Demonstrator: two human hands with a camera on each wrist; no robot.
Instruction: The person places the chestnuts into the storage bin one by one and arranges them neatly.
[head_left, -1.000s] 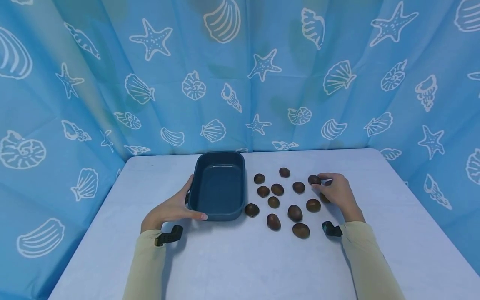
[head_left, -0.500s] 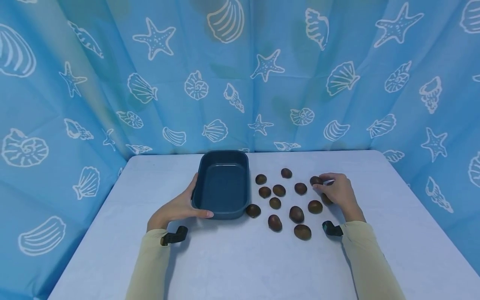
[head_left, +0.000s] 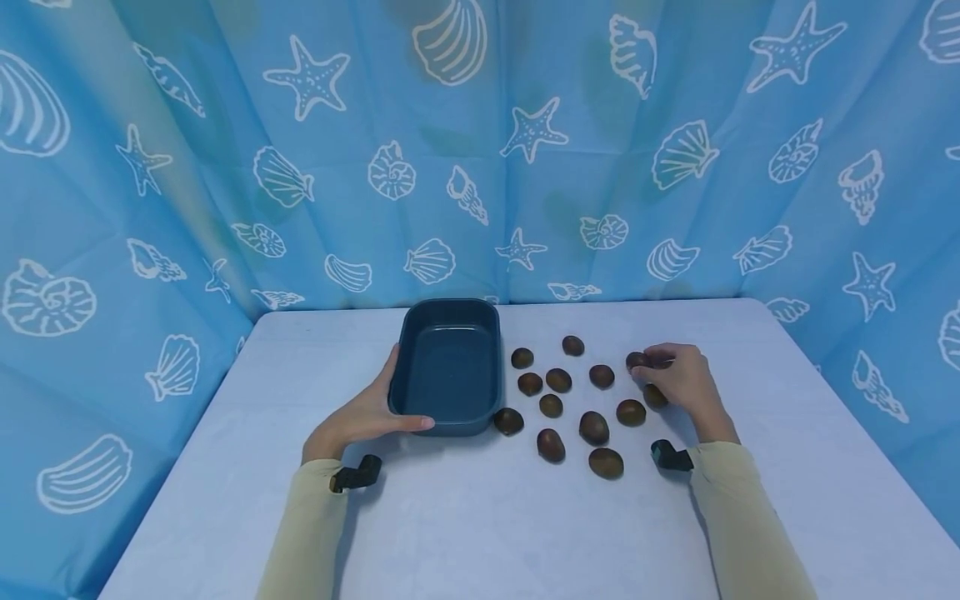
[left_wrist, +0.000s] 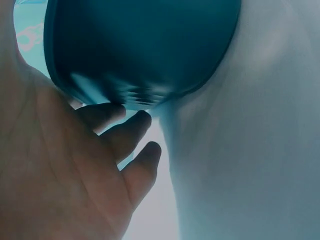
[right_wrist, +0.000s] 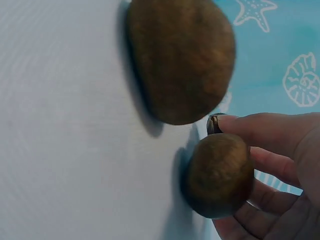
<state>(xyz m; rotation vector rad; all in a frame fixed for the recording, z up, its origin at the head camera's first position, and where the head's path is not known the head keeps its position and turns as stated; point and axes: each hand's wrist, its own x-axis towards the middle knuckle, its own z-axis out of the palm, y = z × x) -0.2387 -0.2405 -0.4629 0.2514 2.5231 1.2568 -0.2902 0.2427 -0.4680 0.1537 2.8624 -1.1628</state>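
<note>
In the head view a dark blue rectangular baking dish (head_left: 446,375) stands on the white table, with nothing in it. My left hand (head_left: 363,417) grips its near left corner, thumb along the near side and fingers at the left wall. The left wrist view shows those bent fingers (left_wrist: 135,135) by the dish (left_wrist: 140,50). At the right, my right hand (head_left: 686,379) pinches a brown chestnut (head_left: 637,360) between thumb and fingers. The right wrist view shows that chestnut (right_wrist: 214,124) mostly behind the thumb, with another chestnut (right_wrist: 220,175) close before the hand.
Several loose chestnuts (head_left: 594,427) lie scattered between the dish and my right hand. One chestnut (head_left: 508,421) sits right against the dish's near right corner. A blue curtain (head_left: 525,192) with white shells and starfish hangs behind the table's far edge (head_left: 337,312).
The dish has slid slightly right with my left hand on it. My right hand, with the pinched chestnut, has shifted a little to the right. The other chestnuts stay in place.
</note>
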